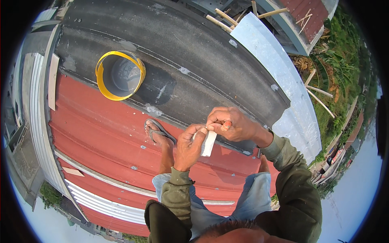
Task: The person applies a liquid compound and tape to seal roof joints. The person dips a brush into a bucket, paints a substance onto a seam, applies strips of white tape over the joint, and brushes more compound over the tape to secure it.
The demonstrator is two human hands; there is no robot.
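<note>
My left hand (189, 149) is closed on a small white piece (208, 143), flat and roughly rectangular; its exact kind is not clear. The thumb lies along its upper edge. My right hand (237, 124) is closed too, its fingertips pinching at the top corner of the white piece and meeting the left thumb. Out of the right fist pokes the rounded orange-red end (227, 124) of something slim, mostly hidden by the fingers. Both hands are held up over the seam between red and dark roofing.
Beyond my hands to the left, a grey bucket with a yellow rim (115, 97) stands on the dark roof sheets (194, 44). Red ribbed sheets (93, 121) lie under my sandalled foot (156, 130). At right, a pale metal sheet (279, 69) borders the roof edge, with greenery below.
</note>
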